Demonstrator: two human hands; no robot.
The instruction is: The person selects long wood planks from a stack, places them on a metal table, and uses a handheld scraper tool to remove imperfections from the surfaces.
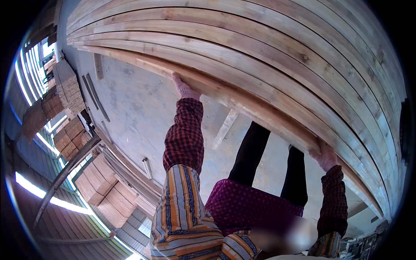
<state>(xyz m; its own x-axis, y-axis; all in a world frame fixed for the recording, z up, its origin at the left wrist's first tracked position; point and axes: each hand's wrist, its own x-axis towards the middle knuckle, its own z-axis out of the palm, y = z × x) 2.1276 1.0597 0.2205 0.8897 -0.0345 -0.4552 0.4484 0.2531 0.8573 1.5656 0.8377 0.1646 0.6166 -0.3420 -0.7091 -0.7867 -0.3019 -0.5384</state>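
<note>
A broad row of long pale wooden planks lies side by side across the far part of the view, bowed by the lens. Along its near edge runs one plank, slightly apart from the others. My left hand grips that plank left of the middle, its fingers partly hidden against the wood. Farther right and nearer me, my right hand is closed over the same plank's edge. Both arms are stretched forward, well apart.
A short wooden support piece sticks out from under the row. Below lies a grey concrete floor, with thin dark strips on it. Stacked timber and long boards stand at the left. My legs are close to the near plank.
</note>
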